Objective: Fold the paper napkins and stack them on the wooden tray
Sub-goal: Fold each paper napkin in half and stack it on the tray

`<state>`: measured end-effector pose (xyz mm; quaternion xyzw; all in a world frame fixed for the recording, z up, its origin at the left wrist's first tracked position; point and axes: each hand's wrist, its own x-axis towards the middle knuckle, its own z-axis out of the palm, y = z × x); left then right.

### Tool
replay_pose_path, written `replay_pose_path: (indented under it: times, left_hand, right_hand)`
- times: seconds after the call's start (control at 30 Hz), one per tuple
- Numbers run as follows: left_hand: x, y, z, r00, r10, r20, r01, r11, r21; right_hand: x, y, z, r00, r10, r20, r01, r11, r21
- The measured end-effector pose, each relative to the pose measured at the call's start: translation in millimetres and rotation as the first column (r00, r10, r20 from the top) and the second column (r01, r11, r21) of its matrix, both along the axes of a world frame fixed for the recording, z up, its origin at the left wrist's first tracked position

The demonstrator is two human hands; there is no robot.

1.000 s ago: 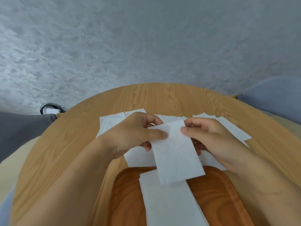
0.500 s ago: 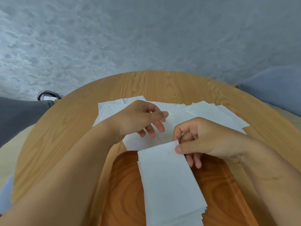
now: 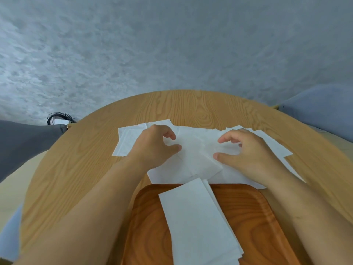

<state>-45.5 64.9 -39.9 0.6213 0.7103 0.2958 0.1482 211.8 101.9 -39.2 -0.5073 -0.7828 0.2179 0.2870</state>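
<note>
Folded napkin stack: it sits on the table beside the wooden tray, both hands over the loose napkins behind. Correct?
No: the head view shows the folded napkin stack on the wooden tray. The left hand and right hand are over the loose napkins.

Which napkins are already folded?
The narrow stack on the wooden tray; the loose napkins beyond it lie unfolded, spread overlapping on the table.

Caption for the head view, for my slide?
Left hand and right hand over loose napkins; folded stack lies on the wooden tray.
</note>
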Motion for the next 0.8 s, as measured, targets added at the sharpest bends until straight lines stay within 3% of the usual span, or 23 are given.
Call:
replay_pose_path:
  times: [0.13,0.43,0.63,0.8]
  left_hand:
    - [5.6,0.1,-2.4,0.995,-0.097,-0.008,0.097,0.995,-0.012]
    - [8.8,1.1,-7.7,0.990,-0.134,-0.050,0.132,0.991,-0.035]
    - [9.4,0.5,-6.9,0.989,-0.135,-0.052,0.133,0.990,-0.043]
    - [10.1,0.6,-6.5,0.988,-0.140,-0.069,0.137,0.990,-0.044]
  right_hand:
    - [0.3,-0.2,-2.4,0.991,0.013,0.133,-0.007,0.999,-0.044]
    - [4.0,5.6,-5.9,0.998,-0.026,0.061,0.026,1.000,0.001]
    - [7.4,7.8,-1.8,0.980,-0.062,0.192,0.061,0.998,0.013]
    - [10.3,8.2,0.7,0.990,-0.050,0.132,0.049,0.999,0.011]
